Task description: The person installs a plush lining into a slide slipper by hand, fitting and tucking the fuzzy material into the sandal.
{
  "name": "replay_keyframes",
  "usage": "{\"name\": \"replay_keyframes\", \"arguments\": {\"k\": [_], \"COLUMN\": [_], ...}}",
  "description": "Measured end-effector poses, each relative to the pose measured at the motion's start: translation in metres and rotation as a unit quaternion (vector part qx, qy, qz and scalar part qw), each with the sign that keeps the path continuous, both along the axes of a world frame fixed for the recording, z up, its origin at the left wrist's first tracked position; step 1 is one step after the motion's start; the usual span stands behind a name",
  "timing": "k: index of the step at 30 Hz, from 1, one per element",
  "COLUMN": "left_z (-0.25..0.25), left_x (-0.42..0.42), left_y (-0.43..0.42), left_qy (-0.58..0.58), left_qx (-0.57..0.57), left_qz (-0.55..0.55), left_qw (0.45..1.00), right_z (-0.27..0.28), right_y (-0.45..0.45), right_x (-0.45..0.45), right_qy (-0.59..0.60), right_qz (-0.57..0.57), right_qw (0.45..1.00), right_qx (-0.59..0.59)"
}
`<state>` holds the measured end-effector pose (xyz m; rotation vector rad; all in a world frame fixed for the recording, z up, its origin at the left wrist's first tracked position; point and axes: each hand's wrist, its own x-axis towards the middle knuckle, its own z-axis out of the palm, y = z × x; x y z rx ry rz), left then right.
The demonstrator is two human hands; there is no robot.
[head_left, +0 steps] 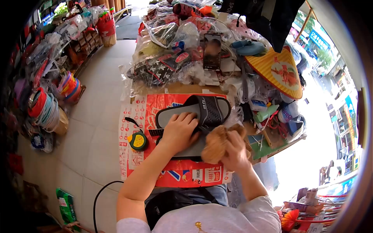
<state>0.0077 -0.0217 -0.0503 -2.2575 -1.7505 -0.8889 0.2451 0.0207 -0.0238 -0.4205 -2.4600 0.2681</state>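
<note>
A pair of black slide sandals with grey insoles lies on a red printed sheet (155, 174). The farther slide sandal (208, 108) has its patterned strap in full view; the nearer slide sandal (192, 150) is partly covered by my hands. My left hand (180, 130) is closed over the nearer sandal's inner side, its fingers resting across the farther insole. Bunched in my right hand (235, 151) is a brown cloth (215, 145), pressed over the nearer sandal's strap end, which it hides. A green and yellow tape measure (138, 141) sits left of the sandals.
Behind the sheet are piled plastic-wrapped goods (163, 70), with a phone (212, 52) propped among them. A yellow conical hat (278, 72) and a green bottle (268, 112) are on the right. Stacked buckets (42, 110) stand on the left. A black bag (264, 19) hangs overhead.
</note>
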Motion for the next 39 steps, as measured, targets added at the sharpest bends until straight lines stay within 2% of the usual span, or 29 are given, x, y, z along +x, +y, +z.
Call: {"name": "replay_keyframes", "arguments": {"k": [3, 4, 7, 8, 10, 12, 14, 15, 17, 18, 20, 24, 26, 27, 28, 30, 32, 34, 36, 38, 39], "left_z": [0.0, 0.0, -0.001, -0.001, -0.001, -0.003, -0.002, -0.001, -0.001, -0.001, -0.001, 0.0, -0.001, -0.002, -0.002, 0.0, -0.001, -0.001, -0.001, -0.001, -0.001], "left_x": [0.001, 0.001, 0.0, 0.0, 0.001, 0.001, -0.001, -0.001, 0.001, 0.001, 0.0, 0.001, 0.001, 0.0, 0.0, -0.001, 0.001, 0.0, 0.0, 0.0, 0.0], "left_y": [-0.003, -0.002, -0.001, -0.001, -0.001, 0.001, 0.0, -0.001, -0.003, -0.002, -0.001, -0.002, 0.0, 0.0, 0.0, 0.0, -0.003, -0.001, -0.001, -0.002, -0.002], "left_qy": [-0.01, -0.006, -0.01, -0.009, -0.005, 0.001, 0.006, 0.0, -0.011, -0.01, -0.01, -0.01, -0.002, -0.003, -0.005, -0.007, -0.019, -0.009, -0.011, -0.007, -0.006], "left_qx": [-0.003, 0.001, 0.001, 0.001, -0.001, 0.0, -0.002, -0.006, -0.011, -0.002, 0.008, 0.003, 0.008, 0.006, 0.005, 0.006, 0.006, 0.014, 0.014, 0.013, 0.011], "left_qz": [-0.001, -0.001, 0.001, 0.0, 0.0, 0.002, 0.004, 0.0, -0.004, -0.002, 0.0, -0.002, -0.001, -0.001, -0.001, -0.005, -0.008, -0.004, -0.002, -0.004, -0.003], "left_qw": [1.0, 1.0, 1.0, 1.0, 1.0, 1.0, 1.0, 1.0, 1.0, 1.0, 1.0, 1.0, 1.0, 1.0, 1.0, 1.0, 1.0, 1.0, 1.0, 1.0, 1.0], "right_z": [-0.011, -0.006, 0.019, 0.025, 0.028, 0.005, 0.004, 0.003, 0.003, 0.004, 0.01, 0.034, 0.031, 0.023, 0.012, -0.007, -0.018, -0.018, -0.01, 0.007, 0.016], "right_y": [0.014, 0.017, 0.012, 0.007, -0.005, -0.004, -0.013, -0.01, 0.0, 0.003, 0.006, -0.008, -0.016, -0.015, -0.016, -0.018, -0.014, -0.005, -0.002, -0.009, -0.017], "right_x": [0.033, 0.039, 0.042, 0.031, 0.008, -0.006, -0.017, -0.011, 0.015, 0.026, 0.038, 0.024, 0.002, -0.007, -0.014, -0.004, 0.02, 0.038, 0.047, 0.037, 0.025], "right_qy": [0.018, 0.013, 0.009, 0.01, 0.086, 0.055, 0.0, 0.001, -0.029, -0.031, -0.064, 0.026, 0.072, 0.036, 0.008, 0.076, 0.036, 0.028, 0.023, 0.055, 0.087], "right_qz": [-0.146, -0.144, -0.241, -0.241, -0.154, -0.042, -0.015, -0.014, -0.111, -0.112, -0.219, -0.215, -0.099, -0.07, -0.016, -0.032, -0.08, -0.095, -0.176, -0.193, -0.166], "right_qw": [0.989, 0.989, 0.971, 0.97, 0.984, 0.997, 0.999, 0.999, 0.991, 0.991, 0.974, 0.976, 0.992, 0.996, 0.999, 0.991, 0.995, 0.993, 0.983, 0.979, 0.981], "right_qx": [0.016, 0.018, 0.01, 0.01, -0.035, 0.042, 0.036, 0.036, 0.066, 0.065, -0.006, -0.037, -0.027, 0.053, 0.027, 0.103, 0.044, 0.07, 0.045, 0.036, 0.045]}}
